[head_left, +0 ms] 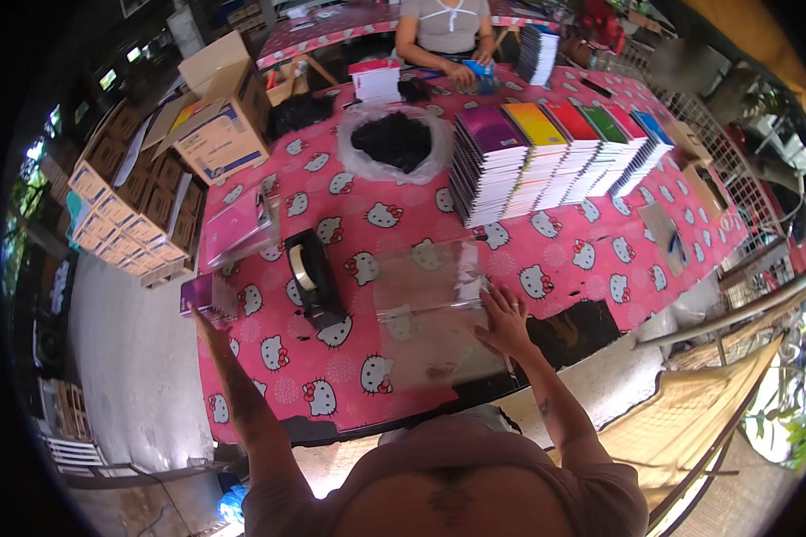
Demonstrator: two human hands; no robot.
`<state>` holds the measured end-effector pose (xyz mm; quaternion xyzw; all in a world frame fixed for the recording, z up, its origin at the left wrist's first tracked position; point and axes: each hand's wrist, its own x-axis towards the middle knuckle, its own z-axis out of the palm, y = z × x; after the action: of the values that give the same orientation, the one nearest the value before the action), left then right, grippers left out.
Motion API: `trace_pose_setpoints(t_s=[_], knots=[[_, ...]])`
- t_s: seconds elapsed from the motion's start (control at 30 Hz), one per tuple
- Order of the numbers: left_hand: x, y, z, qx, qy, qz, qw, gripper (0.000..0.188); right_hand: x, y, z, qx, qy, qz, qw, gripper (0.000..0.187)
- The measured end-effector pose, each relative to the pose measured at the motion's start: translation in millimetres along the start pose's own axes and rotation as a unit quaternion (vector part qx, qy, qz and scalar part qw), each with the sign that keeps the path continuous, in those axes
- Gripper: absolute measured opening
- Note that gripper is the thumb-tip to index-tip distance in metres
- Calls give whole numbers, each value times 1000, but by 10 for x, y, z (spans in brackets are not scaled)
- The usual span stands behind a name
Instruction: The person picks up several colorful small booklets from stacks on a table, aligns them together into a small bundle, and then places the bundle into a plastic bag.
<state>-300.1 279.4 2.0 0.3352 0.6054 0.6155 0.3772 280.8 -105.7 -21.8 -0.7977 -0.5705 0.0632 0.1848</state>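
I list: left hand (203, 319) at the purple notebooks (210, 295), left edge of the bench (340, 376), grip unclear on my feed; right hand (509, 324), loosely spread, gripping nothing, against the clear plastic (425, 309), presumably to hold it flat.

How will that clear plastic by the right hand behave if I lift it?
The clear plastic will probably flop, since it looks thin and wrinkled. It may slide, given its glossy shine. It's likely light: the pink tablecloth shows through.
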Motion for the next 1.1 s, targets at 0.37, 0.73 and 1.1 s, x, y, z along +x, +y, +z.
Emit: trace_pose_setpoints(t_s=[0.37,0.73,1.1], knots=[[-2604,1608,1928,41,-46,388,919,45,404,683,-822,44,75,34,996,86],[-6455,1839,4864,-37,-471,572,671,47,1744,3920,-3461,-141,370,97,913,78],[-7673,1405,7556,147,-358,721,574,42,425,3840,-3772,47,507,-54,859,31]])
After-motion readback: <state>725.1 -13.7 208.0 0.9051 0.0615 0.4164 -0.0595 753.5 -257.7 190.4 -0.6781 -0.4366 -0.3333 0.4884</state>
